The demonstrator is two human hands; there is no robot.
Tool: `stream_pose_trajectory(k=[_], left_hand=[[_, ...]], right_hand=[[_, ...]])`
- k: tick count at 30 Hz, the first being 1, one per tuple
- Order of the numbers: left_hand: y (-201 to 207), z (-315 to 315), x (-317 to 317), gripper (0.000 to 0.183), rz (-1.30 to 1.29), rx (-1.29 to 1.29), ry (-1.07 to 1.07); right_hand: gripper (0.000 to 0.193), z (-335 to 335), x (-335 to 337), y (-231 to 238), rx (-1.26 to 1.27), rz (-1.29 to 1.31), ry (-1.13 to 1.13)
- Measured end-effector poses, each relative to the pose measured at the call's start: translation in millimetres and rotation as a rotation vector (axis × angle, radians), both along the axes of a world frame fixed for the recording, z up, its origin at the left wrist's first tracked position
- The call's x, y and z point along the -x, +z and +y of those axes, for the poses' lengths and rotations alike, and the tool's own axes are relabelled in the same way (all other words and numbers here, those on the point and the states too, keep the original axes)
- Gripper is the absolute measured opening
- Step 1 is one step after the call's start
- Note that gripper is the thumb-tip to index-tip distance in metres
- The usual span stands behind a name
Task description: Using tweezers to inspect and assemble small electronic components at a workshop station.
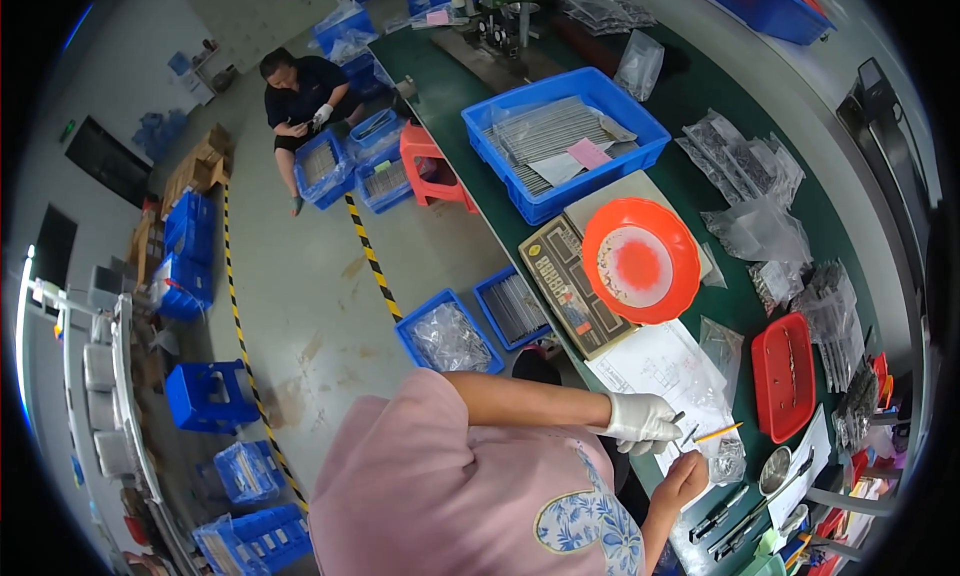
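Note:
My left hand (640,420), in a white glove, is closed with its fingers pinched together over the near edge of the green table. A small dark metal piece (679,417) sticks out from its fingertips. Just beside it my bare right hand (682,478) is closed, its fingertips curled inward. Whatever it grips is hidden. A yellow pencil (718,432) lies close to both hands, over white drawing sheets (655,364). Next to my right hand rests a clear plastic bag (728,462) of small parts.
An orange bowl (684,266) of small parts sits on a scale (565,286). Beyond stands a blue bin (488,161) of thin rods. A red tray (765,391) and bagged parts (745,161) line the wall side. A red stool (425,161) and a seated person (305,101) are across the floor.

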State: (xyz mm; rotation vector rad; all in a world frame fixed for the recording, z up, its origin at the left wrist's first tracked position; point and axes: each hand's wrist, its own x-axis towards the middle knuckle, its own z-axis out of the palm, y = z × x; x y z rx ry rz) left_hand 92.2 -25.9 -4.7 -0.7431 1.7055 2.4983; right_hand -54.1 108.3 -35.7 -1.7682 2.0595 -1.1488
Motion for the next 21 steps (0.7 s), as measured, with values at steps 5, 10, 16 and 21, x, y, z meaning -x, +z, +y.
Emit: stream_pose_trajectory(k=[5,10,16,21], left_hand=[[-1.2,-4.1,0.9,0.035,-0.009,-0.046,-0.007],[1.0,3.0,2.3,0.036,-0.045,-0.057,-0.017],[0.1,5.2,1.3,0.039,-0.060,-0.160,-0.013],[9.3,-1.9,-4.0,0.036,-0.059,-0.100,0.018]], right_hand=[[0.022,-12.3,-16.0,18.1,0.103,0.086,0.013],[0.024,0.2,-5.8,8.1,0.067,0.107,0.055],[0.007,-0.7,-13.0,24.8,0.031,0.219,0.026],[0.011,-4.4,-14.9,21.7,-0.060,-0.039,0.069]])
